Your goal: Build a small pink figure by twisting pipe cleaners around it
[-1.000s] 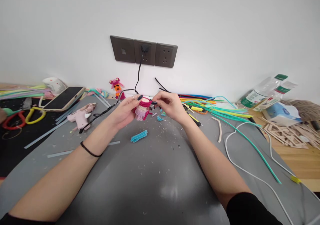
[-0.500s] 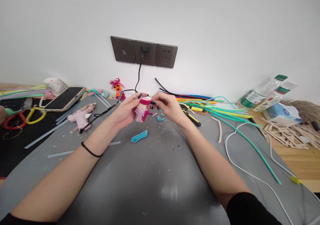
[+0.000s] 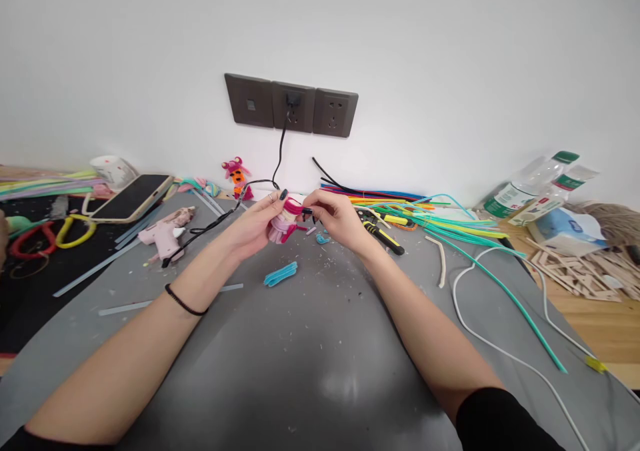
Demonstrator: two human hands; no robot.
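Note:
A small fuzzy pipe-cleaner figure [image 3: 285, 225], with crimson, cream and lilac bands, is held up over the grey mat. My left hand [image 3: 257, 224] grips it from the left, thumb at its top. On the other side, the fingers of my right hand [image 3: 333, 216] are pinched together at the edge of its crimson band; the exact bit between the fingertips is too small to make out. Below the hands lies a folded bundle of blue pipe cleaner [image 3: 281, 274] on the mat. Blue scraps [image 3: 323, 239] are scattered just beyond it.
A pink glue gun [image 3: 167, 234] with a black cord and clear glue sticks [image 3: 95, 267] lie left. Near the wall stands a pink-and-orange doll [image 3: 237, 176]. Pliers [image 3: 383, 236], colourful pipe cleaners [image 3: 450, 224] and a white cable [image 3: 493, 345] are right. Scissors [image 3: 75, 231] and a phone [image 3: 131, 199] sit far left.
The figure has been tilted slightly in my left hand, and the right fingertips have shifted a little along its crimson edge. The whole view has moved slightly.

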